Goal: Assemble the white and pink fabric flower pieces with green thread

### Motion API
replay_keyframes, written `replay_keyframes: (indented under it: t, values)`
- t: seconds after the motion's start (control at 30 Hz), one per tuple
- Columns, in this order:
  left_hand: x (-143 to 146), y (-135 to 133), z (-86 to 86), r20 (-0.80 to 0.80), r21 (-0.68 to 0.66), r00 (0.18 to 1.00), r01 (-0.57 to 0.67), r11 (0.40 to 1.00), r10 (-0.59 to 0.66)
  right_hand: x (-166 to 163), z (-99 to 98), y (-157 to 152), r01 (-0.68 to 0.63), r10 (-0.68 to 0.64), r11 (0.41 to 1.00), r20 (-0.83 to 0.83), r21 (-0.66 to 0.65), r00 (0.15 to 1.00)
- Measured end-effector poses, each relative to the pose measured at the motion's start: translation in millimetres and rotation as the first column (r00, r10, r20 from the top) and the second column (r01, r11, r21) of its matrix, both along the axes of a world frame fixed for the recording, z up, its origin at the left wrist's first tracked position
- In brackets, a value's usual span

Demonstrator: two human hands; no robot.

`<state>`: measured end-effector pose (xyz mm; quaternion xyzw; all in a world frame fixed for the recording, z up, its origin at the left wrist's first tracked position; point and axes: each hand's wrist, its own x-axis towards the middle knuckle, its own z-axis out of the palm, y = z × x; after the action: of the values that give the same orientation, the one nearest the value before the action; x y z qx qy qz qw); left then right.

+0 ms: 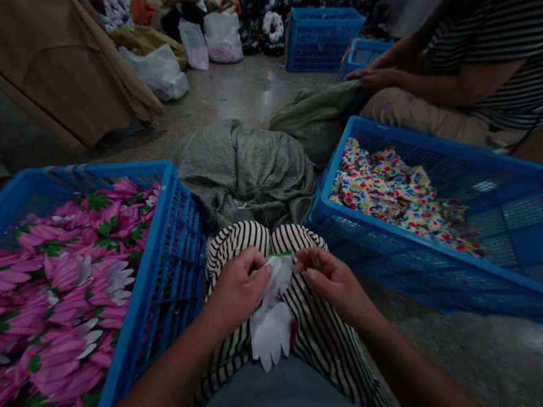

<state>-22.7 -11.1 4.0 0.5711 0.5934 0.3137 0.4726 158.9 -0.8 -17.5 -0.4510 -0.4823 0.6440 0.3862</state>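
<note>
Over striped knees (236, 241), a white cloth flower piece (272, 327) hanging lengthwise down the lap, green-edged at its upper end, its soft, matte lower edge cut into rounded lobes. Left grip (240, 288) clamped on that upper end; right grip (332, 285) just beside it on the far side, fingertips drawn together, any hold too small to tell. To the left, a blue plastic crate (171, 243) heaped with pink cloth flowers (58, 292); to the right, a second blue crate (348, 177) of dotted printed cloth (396, 204).
</note>
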Motion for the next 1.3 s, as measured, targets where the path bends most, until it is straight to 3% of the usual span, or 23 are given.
replay_keyframes:
  t: [0.07, 0.17, 0.27, 0.33, 0.5, 0.57, 0.7, 0.77, 0.87, 1.0, 1.13, 1.2, 1.3]
  values:
    - [1, -2, 4.7, 0.255, -0.154, 0.963, -0.050, 0.987, 0.088, -5, 1.1, -2, -0.025, 0.025, 1.000, -0.007, 0.016, 1.000]
    - [6, -6, 7.0, 0.570, -0.356, 0.787, -0.025, 0.934, 0.238, -10, 4.0, -1, 0.043, -0.043, 0.999, -0.004, 0.024, 0.999]
    - [8, -10, 6.5, 0.718, -0.445, 0.613, 0.041, 0.895, 0.329, -10, 9.6, 2, 0.124, -0.123, 0.991, -0.014, 0.044, 0.992]
    - [8, -11, 6.6, 0.756, -0.455, 0.562, 0.081, 0.887, 0.337, -9, 13.1, 2, 0.084, -0.083, 0.995, -0.026, 0.049, 0.996]
    - [6, -13, 7.5, 0.706, -0.468, 0.646, 0.119, 0.876, 0.290, -10, 15.4, -3, -0.020, 0.018, 0.982, 0.016, 0.189, 1.000]
    - [6, -15, 8.2, 0.684, -0.478, 0.664, 0.095, 0.873, 0.302, -9, 15.6, -5, -0.031, 0.001, 0.953, 0.098, 0.300, 0.995]
    - [8, -18, 12.5, 0.682, -0.478, 0.641, 0.026, 0.878, 0.353, -4, 21.2, -6, -0.086, -0.135, 0.768, 0.291, 0.635, 0.947]
    - [9, -19, 14.4, 0.689, -0.474, 0.630, 0.017, 0.881, 0.358, -1, 25.9, -6, -0.214, -0.076, 0.686, 0.361, 0.695, 0.929]
    - [10, -20, 13.7, 0.708, -0.472, 0.620, 0.059, 0.880, 0.338, 1, 31.1, -3, -0.330, 0.009, 0.634, 0.419, 0.700, 0.908]
    - [8, -21, 8.9, 0.719, -0.456, 0.638, 0.133, 0.880, 0.276, 1, 33.9, 0, -0.360, 0.076, 0.636, 0.408, 0.683, 0.910]
    - [6, -23, 8.0, 0.730, -0.421, 0.658, 0.220, 0.880, 0.185, 0, 36.7, 2, -0.389, 0.197, 0.675, 0.355, 0.627, 0.914]
    - [6, -23, 9.4, 0.730, -0.422, 0.663, 0.248, 0.872, 0.166, -2, 36.8, 3, -0.384, 0.238, 0.719, 0.314, 0.580, 0.919]
    - [8, -23, 12.1, 0.717, -0.450, 0.671, 0.236, 0.861, 0.191, -2, 35.3, 5, -0.257, 0.120, 0.812, 0.282, 0.523, 0.952]
